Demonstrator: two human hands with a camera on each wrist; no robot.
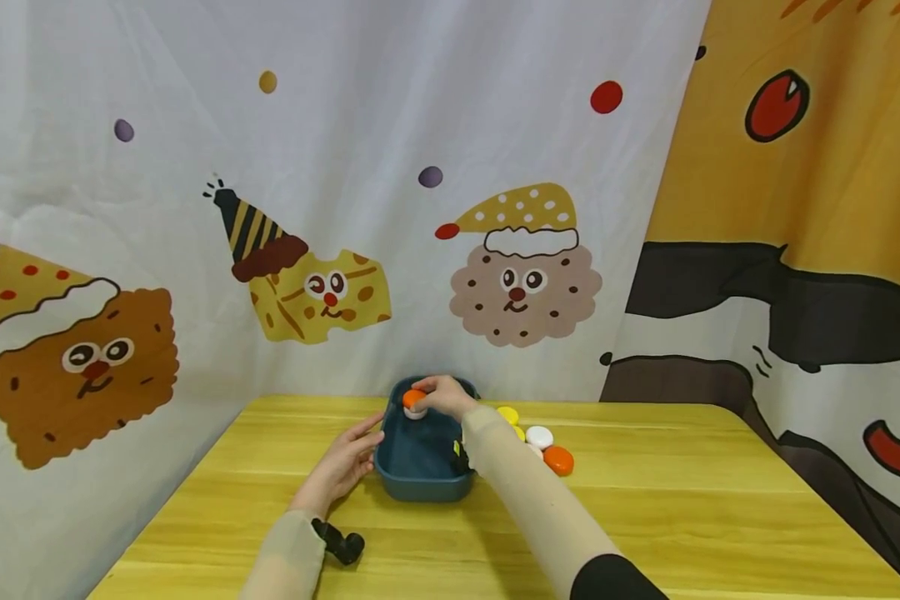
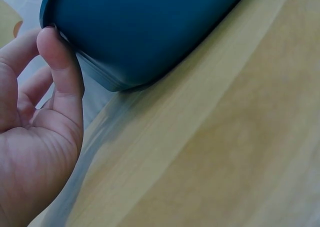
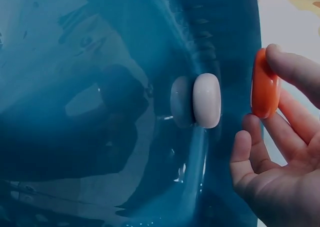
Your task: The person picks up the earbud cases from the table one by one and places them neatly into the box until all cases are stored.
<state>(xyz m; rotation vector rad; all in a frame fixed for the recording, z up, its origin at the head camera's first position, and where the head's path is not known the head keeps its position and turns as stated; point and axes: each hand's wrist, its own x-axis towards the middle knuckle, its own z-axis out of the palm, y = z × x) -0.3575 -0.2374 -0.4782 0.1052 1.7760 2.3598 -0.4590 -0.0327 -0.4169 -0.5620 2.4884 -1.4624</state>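
A blue plastic bin [image 1: 427, 489] stands on the table. Inside it, near the far left corner, lies a white rounded disc [image 3: 207, 101]. Just above that disc, my right hand [image 1: 444, 397] pinches an orange disc [image 3: 265, 84] between thumb and fingers, apart from the white one. My left hand [image 1: 345, 457] is at the bin's left side, its fingertips touching the outer wall near the rim. The fingers look relaxed, and the left wrist view shows the thumb [image 2: 59, 57] against the rim.
Right of the bin lie several loose discs: a yellow disc [image 1: 507, 414], a white disc [image 1: 539, 437] and an orange disc [image 1: 558, 461] among them. My right forearm partly hides this group. A printed curtain [image 1: 390, 100] hangs behind the wooden table [image 1: 682, 500].
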